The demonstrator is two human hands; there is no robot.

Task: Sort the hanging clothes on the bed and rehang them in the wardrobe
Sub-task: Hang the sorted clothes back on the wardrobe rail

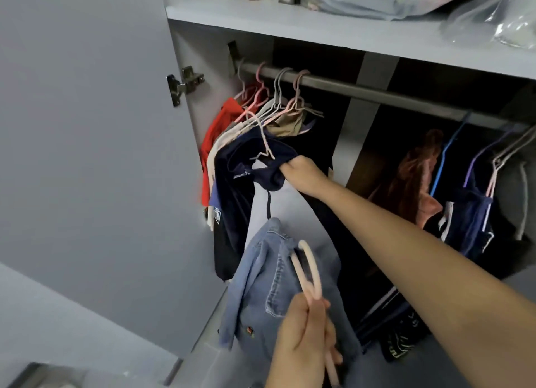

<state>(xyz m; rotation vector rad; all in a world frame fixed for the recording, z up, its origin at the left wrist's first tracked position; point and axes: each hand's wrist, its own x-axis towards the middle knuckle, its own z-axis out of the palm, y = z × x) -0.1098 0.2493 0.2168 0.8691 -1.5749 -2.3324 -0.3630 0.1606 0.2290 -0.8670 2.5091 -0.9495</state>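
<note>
My left hand (301,335) grips the pink hanger (309,269) by its hook, low in the view. A light blue denim garment (261,289) hangs from that hanger. My right hand (301,171) reaches into the wardrobe and grips a navy garment (240,179) hanging at the left end of the metal rail (377,93). Several pink and white hangers (278,97) crowd that end of the rail, with red, beige and navy clothes below them.
The open wardrobe door (87,126) stands at the left with its hinge (184,82). More clothes on blue, purple and white hangers (464,184) hang at the right. The shelf (348,28) above holds bagged textiles. A stretch of bare rail lies between the two groups.
</note>
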